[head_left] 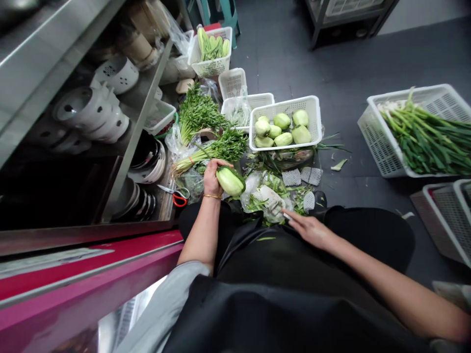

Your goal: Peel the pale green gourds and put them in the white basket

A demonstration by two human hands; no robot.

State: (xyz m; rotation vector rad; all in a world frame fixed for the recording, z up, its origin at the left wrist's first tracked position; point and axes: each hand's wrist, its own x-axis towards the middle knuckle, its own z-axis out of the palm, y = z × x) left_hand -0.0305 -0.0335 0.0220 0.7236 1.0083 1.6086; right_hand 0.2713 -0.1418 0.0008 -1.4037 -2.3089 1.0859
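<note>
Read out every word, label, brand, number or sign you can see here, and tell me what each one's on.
No text can be read anywhere in this picture.
Pale strip on the red panel: too blurred to tell whether it bears any lettering.
Dark spots on the white bowls: they look like a pattern or holes, not letters.
Green vegetable in the left hand: no lettering shows.
</note>
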